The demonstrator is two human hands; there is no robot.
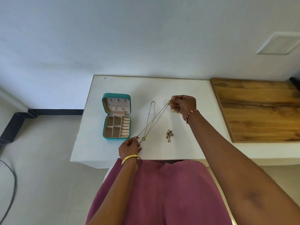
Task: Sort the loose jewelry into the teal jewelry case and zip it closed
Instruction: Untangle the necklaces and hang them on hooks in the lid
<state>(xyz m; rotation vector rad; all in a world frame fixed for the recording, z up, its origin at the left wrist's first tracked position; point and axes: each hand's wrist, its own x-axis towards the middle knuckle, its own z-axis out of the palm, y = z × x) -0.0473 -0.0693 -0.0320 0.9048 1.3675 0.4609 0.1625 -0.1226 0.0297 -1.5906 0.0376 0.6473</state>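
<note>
Gold chain [154, 120]: stretched taut above the white table [186, 88], just right of the teal jewelry case [116, 116], held at both ends.
Left hand [129, 147]: seen near the case's front right corner, fingertips pinched on the chain's lower end; a gold bangle [129, 159] is worn at the wrist.
Right hand [183, 105]: raised well right of the case, fingers curled and pinching the chain's clasp end; a red-and-white thread band [191, 115] is tied at the wrist.
Second necklace [150, 120]: laid flat just right of the case, crossed by the held chain.
Tangled chain [169, 135]: heaped farther right of the case.
Teal jewelry case: lid open, beige compartments seen empty, on the table's left part.
Wooden board [259, 109]: set far right of the case.
</note>
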